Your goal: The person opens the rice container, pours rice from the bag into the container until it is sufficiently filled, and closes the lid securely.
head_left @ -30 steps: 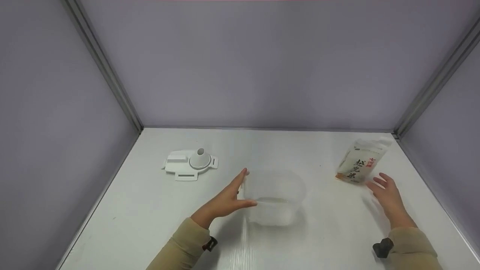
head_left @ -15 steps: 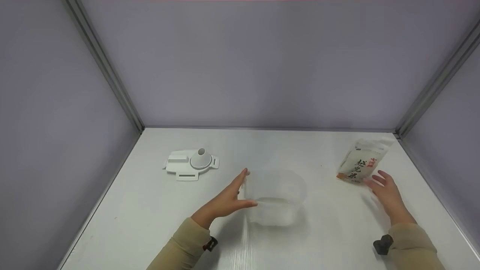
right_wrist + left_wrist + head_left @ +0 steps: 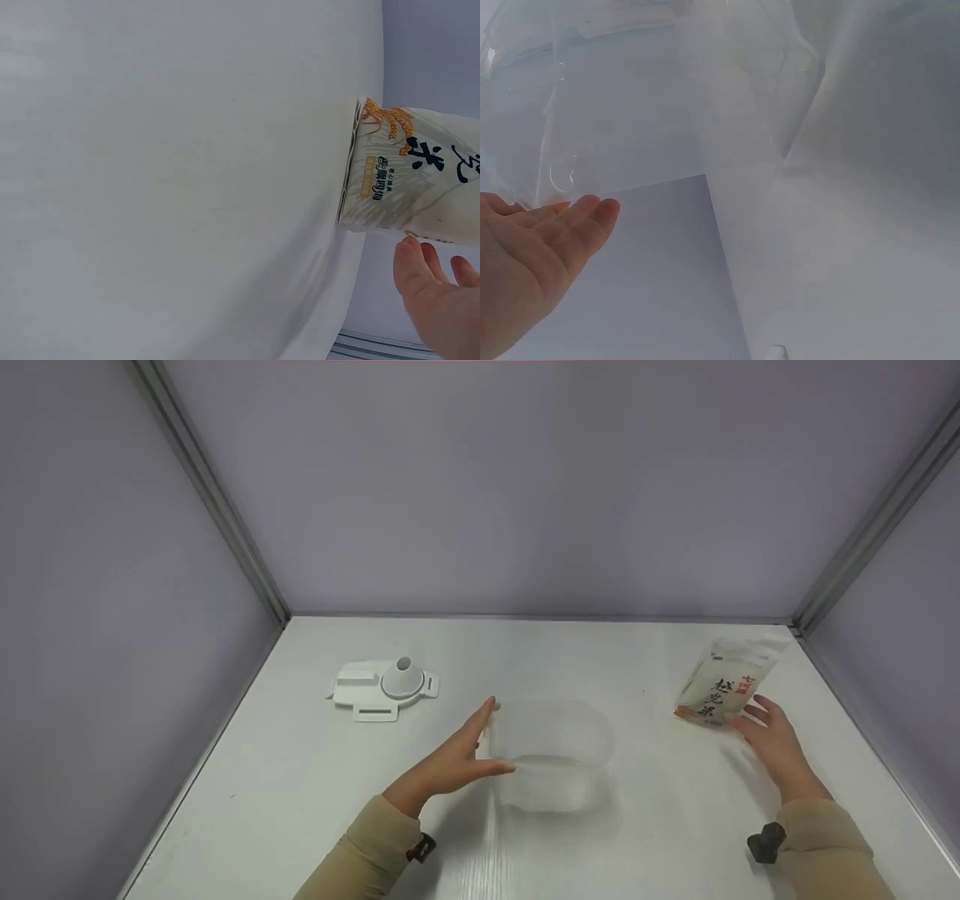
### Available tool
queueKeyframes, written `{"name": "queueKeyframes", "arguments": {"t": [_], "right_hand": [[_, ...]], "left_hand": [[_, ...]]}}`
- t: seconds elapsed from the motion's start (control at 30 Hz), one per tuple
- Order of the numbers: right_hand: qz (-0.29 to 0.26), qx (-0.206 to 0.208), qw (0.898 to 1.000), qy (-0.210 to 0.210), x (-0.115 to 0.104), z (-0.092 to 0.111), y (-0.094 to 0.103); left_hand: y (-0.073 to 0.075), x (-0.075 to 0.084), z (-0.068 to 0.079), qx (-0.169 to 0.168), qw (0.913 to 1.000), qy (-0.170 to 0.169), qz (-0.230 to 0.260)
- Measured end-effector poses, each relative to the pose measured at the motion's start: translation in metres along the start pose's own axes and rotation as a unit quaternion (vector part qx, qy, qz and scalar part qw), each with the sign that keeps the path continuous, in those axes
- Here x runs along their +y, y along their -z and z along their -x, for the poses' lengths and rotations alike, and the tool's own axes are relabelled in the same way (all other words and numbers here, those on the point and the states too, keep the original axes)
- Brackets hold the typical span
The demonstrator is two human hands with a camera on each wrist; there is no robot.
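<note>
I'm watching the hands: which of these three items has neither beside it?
The flat, cone-spouted white plastic piece; the left hand is beside the clear boxy plastic tub, the right hand beside the white printed bag.

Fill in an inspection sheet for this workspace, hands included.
Surface: white table, a few small specks.
Job's things: clear container at the middle of the table; printed bag standing at the far right.
Clutter: white spouted piece, behind and left of the container, no hand on it.
Left hand: at the container's left side, thumb spread apart from the fingers.
Right hand: at the bag's lower right edge; firm contact hard to tell.
Cables: nothing seen.
Surroundings: grey panels at back and sides, metal corner posts.
</note>
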State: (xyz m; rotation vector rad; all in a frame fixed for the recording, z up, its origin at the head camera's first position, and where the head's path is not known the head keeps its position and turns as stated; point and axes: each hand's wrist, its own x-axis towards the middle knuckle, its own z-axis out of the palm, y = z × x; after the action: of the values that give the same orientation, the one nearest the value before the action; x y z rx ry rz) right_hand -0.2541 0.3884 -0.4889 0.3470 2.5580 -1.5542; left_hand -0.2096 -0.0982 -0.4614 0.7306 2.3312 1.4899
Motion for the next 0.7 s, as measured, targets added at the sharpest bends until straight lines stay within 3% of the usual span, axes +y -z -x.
{"name": "queueKeyframes", "arguments": {"t": [0.7], "right_hand": [[-0.009, -0.008, 1.000, 0.023, -0.0026, -0.0007, -0.0010]], "left_hand": [[0.0003, -0.0021, -0.0001, 0.000, 0.9998, -0.010, -0.016]]}}
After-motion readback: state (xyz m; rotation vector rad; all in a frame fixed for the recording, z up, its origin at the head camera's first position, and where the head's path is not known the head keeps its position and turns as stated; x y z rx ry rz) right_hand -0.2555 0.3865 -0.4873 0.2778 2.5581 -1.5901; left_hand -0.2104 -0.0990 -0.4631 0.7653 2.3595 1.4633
